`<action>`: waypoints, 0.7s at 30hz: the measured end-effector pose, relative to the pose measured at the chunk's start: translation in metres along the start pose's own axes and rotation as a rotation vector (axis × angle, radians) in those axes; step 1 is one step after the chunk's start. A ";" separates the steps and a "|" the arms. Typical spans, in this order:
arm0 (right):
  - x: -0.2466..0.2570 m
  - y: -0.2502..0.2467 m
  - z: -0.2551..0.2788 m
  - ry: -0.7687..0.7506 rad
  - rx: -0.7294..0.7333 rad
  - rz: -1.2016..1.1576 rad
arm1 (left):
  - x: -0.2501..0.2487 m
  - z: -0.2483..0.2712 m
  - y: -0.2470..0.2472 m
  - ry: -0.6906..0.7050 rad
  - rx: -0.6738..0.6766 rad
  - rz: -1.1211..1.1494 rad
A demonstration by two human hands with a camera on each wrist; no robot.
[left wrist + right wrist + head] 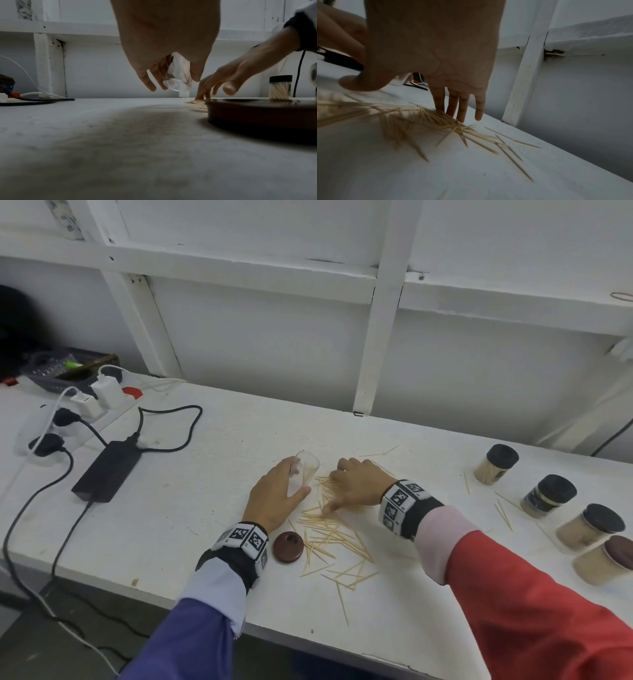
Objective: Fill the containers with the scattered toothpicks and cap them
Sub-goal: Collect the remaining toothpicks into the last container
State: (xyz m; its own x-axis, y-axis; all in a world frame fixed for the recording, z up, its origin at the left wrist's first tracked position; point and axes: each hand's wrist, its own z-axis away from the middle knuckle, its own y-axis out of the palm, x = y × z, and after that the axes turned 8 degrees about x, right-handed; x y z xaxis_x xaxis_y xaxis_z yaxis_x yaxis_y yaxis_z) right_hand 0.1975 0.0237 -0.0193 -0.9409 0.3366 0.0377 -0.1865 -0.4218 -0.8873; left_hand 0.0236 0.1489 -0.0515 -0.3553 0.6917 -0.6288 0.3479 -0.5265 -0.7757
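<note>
Raking loose toothpicks toward an open jar, mid-fill.

Nearest: brown cap (288,547) lying off on the white bench (191,508), beside the scattered toothpicks (329,537). Right hand (359,486) spread flat, fingers straight, fingertips (452,112) pressing into the pile, gripping nothing. Left hand (275,496) curled round the clear container (306,470), tilted, a few sticks inside. Far right: four filled, capped jars (496,464). Judgement: sweep sticks parallel into a bundle, then pinch and feed tips-first into the tilted mouth; strays remain by the jars. No readable brand or label; wrist bands carry only coded markers.
</note>
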 end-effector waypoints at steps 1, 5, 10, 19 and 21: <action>0.001 0.004 0.000 0.003 -0.005 0.008 | 0.000 0.000 0.000 -0.002 0.002 -0.002; 0.007 0.012 -0.002 0.017 -0.074 -0.002 | -0.001 -0.001 0.000 0.001 0.012 -0.007; 0.007 0.011 -0.001 0.035 -0.022 -0.130 | -0.001 0.001 -0.001 -0.005 0.026 -0.011; 0.004 0.008 0.011 -0.015 -0.015 -0.044 | -0.003 0.002 -0.002 -0.022 0.051 -0.019; 0.006 0.010 0.013 -0.027 -0.043 -0.003 | -0.003 0.002 -0.001 -0.021 0.056 -0.015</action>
State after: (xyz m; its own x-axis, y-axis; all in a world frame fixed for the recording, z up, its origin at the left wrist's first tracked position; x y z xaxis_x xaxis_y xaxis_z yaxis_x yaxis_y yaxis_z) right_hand 0.1859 0.0103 -0.0221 -0.9477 0.3149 0.0521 -0.1773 -0.3838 -0.9062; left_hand 0.0225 0.1471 -0.0488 -0.3782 0.6899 -0.6173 0.2934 -0.5431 -0.7867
